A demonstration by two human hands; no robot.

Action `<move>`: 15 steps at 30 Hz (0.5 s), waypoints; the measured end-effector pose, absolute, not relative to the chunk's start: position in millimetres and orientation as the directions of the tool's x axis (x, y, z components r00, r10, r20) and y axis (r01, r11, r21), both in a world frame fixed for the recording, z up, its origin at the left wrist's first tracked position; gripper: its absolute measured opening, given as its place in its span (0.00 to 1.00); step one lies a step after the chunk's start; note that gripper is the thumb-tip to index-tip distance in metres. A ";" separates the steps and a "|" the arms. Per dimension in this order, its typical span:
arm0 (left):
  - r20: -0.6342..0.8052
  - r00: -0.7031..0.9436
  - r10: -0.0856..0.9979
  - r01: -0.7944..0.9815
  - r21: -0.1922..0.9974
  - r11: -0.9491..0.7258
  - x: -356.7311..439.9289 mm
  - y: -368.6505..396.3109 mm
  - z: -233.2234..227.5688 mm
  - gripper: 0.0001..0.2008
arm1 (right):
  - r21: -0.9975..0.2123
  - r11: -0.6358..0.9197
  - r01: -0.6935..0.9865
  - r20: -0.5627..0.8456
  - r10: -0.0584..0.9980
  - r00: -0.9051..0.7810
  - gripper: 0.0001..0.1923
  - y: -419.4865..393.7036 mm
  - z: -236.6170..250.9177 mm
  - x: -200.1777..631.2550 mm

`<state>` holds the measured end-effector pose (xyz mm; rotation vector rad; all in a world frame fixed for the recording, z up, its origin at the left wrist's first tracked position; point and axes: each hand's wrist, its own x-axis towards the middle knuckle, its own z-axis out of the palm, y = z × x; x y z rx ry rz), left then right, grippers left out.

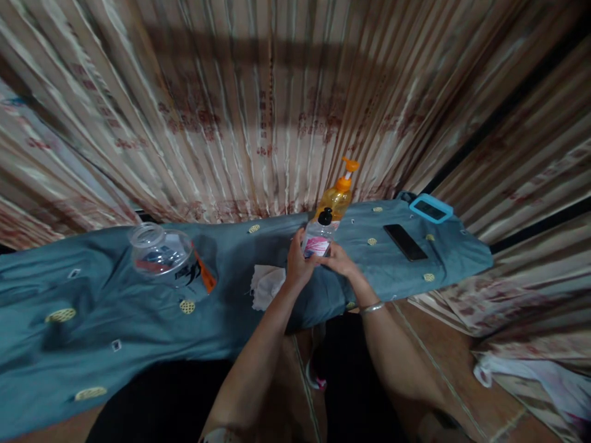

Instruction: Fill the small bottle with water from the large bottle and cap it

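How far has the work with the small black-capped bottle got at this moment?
Done: nothing visibly finished. The black cap sits on the small clear bottle. In hand: left hand and right hand both grip that bottle over the blue cloth. Left: the orange pump bottle, clear jar and white tissue lie untouched.

Pump bottle, phone, jar
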<state>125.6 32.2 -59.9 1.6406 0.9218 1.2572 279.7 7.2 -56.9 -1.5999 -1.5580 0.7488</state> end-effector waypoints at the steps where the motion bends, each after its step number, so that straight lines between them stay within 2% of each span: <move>1: 0.342 0.222 0.913 0.062 0.930 -0.363 126.1 33.1 -62.4 0.38 | -0.815 0.021 0.579 0.076 0.995 0.071 0.19 5.9 -55.0 282.1; 4: 0.306 0.212 0.928 0.085 0.940 -0.330 126.7 34.1 -69.6 0.38 | -0.726 -0.021 0.687 0.040 0.997 0.073 0.20 -0.4 -48.1 286.0; 9: 0.228 0.234 0.945 0.118 0.958 -0.260 129.0 31.1 -79.0 0.36 | -0.586 -0.049 0.809 0.061 0.993 0.104 0.24 -18.5 -47.8 294.7; 15: 0.247 0.174 0.953 0.137 0.953 -0.272 138.9 32.5 -80.1 0.35 | -0.500 -0.134 0.855 0.030 0.985 0.172 0.20 -34.4 -61.7 307.2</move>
